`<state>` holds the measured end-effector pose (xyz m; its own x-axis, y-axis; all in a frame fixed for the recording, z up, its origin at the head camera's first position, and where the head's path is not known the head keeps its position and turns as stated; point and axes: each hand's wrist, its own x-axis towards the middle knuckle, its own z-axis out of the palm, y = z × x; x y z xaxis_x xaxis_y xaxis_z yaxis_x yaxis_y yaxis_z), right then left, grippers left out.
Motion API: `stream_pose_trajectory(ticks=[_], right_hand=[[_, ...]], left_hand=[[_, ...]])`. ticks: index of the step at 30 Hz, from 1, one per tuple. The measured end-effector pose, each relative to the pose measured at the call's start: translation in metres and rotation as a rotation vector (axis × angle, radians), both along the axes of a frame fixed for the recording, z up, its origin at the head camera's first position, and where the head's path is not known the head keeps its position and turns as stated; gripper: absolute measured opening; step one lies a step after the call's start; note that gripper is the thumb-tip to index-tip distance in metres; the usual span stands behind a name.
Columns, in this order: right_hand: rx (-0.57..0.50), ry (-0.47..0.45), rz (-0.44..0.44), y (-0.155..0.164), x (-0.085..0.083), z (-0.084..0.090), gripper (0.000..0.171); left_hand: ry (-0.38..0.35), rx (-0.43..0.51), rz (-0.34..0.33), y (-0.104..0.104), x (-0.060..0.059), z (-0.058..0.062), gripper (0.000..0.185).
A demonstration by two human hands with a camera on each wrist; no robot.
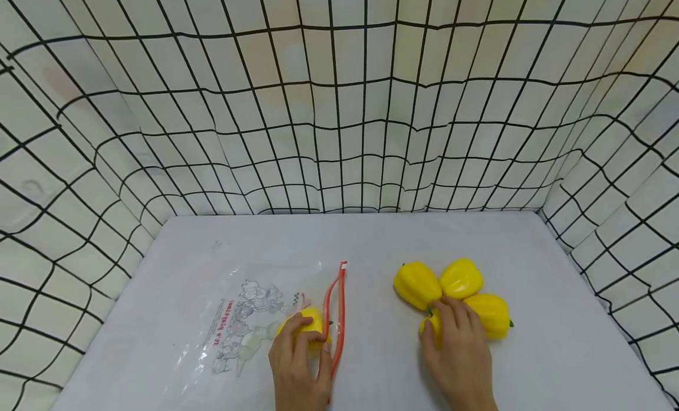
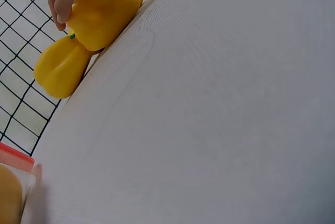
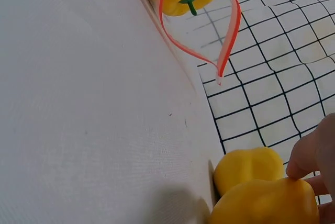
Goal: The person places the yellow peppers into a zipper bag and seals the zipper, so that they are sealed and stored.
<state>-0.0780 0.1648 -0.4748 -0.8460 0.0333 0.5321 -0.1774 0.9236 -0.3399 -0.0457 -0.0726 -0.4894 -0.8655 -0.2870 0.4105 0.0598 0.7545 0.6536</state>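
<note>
Yellow plastic peppers are seen low in the head view, on a pale grey table [image 1: 371, 240] walled by white cloth with a black grid. At lower centre, a clear zip bag [image 1: 254, 316] with a red-orange seal strip (its mouth standing open, as the right wrist view shows) lies flat, and a pepper in the bag [image 1: 310, 325] sits just inside that mouth. The left hand [image 1: 297, 364] is laid over it from below, with fingers curled round the pepper through or at the bag's edge; which of the two cannot be told.

Right of centre, a cluster of four peppers is gathered, all touching. The right hand [image 1: 458, 352] is closed over the nearest pepper [image 1: 432, 328], its fingertips curled on top, as the left wrist view confirms at upper left. A left pepper [image 1: 416, 284], a top pepper [image 1: 460, 278] and a right pepper [image 1: 490, 315] are pressed around it. Bag and cluster are kept apart by bare table.
</note>
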Motion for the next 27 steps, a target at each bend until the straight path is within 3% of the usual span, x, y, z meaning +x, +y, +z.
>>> stream_pose_trajectory(ticks=[15,27], right_hand=[[0.045,-0.05,0.03,-0.0033,0.0064,0.0012,0.04],[0.034,-0.053,-0.012,-0.0065,0.0071,0.002,0.03]], left_hand=[[0.034,0.0,0.011,-0.0028,0.0018,0.0001,0.022],[0.043,-0.002,-0.015,-0.0043,-0.0002,-0.0044,0.023]])
